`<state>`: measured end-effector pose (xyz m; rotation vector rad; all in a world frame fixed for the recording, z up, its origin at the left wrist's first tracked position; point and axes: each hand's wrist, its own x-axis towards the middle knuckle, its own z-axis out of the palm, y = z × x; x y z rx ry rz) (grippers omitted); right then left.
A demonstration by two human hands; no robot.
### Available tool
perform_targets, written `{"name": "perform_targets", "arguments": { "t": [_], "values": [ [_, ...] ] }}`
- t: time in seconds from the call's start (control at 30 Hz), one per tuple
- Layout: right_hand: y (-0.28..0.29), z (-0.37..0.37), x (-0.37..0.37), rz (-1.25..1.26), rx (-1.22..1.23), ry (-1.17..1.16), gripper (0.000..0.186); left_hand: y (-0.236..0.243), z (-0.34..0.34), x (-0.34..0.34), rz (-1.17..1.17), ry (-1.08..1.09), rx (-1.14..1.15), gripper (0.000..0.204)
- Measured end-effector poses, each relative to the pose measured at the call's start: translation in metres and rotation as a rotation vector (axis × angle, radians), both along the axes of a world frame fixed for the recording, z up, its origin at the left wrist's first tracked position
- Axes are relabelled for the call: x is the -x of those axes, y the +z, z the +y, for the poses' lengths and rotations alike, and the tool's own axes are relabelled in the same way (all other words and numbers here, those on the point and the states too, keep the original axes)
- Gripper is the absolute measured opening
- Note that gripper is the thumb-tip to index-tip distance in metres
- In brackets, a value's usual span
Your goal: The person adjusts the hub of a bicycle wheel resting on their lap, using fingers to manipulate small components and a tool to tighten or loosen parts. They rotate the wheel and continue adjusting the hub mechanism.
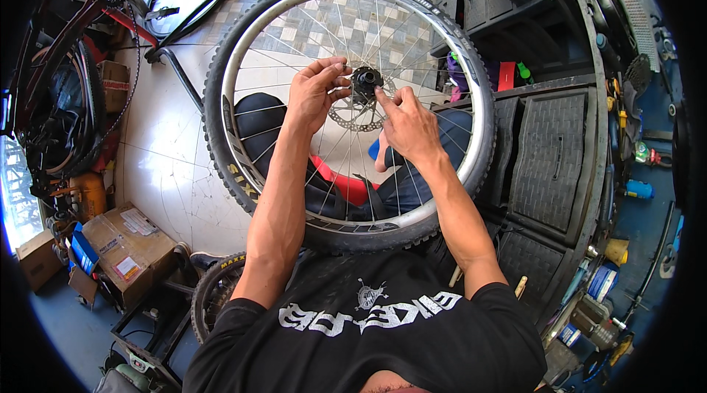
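Observation:
A bicycle wheel with a knobby black tyre (216, 91) and silver rim lies across my lap, above my dark-clad legs. Its black hub (368, 83) has a steel brake rotor (353, 120) beneath it. My left hand (315, 91) is just left of the hub, thumb and fingertips pinched on something too small to make out, among the spokes. My right hand (409, 120) is at the hub's lower right, index finger reaching to it and the other fingers curled; what they hold, if anything, is hidden. A red object (346, 183) shows through the spokes.
A red-framed bicycle (77, 17) stands at upper left, with cardboard boxes (125, 253) and another tyre (210, 286) at lower left. Dark woven-pattern drawers (549, 165) line my right side, beside a strip crowded with tools and containers (604, 282). Tiled floor (158, 165) shows around the wheel.

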<state>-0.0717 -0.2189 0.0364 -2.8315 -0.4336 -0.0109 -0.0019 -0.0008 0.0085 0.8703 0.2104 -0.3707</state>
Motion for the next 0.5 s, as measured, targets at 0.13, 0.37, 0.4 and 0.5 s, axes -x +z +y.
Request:
{"name": "perform_targets", "arguments": {
  "t": [0.13,0.37,0.4,0.5],
  "values": [
    [0.0017,0.0000,0.0000,-0.008,0.016,0.009,0.056,-0.0004,0.0000,-0.0003,0.009,0.004,0.011,0.026],
    [0.0046,0.0024,-0.0014,-0.004,0.031,0.012,0.056,-0.0004,0.0002,-0.0005,0.005,0.003,0.014,0.026],
    [0.0046,0.0026,-0.0016,-0.001,0.032,0.010,0.056,-0.0004,0.0003,-0.0005,0.005,0.003,0.014,0.026],
    [0.0042,0.0030,-0.0022,-0.004,0.024,0.012,0.055,-0.0005,0.0004,-0.0003,0.005,0.006,0.016,0.026]
  ]
}}
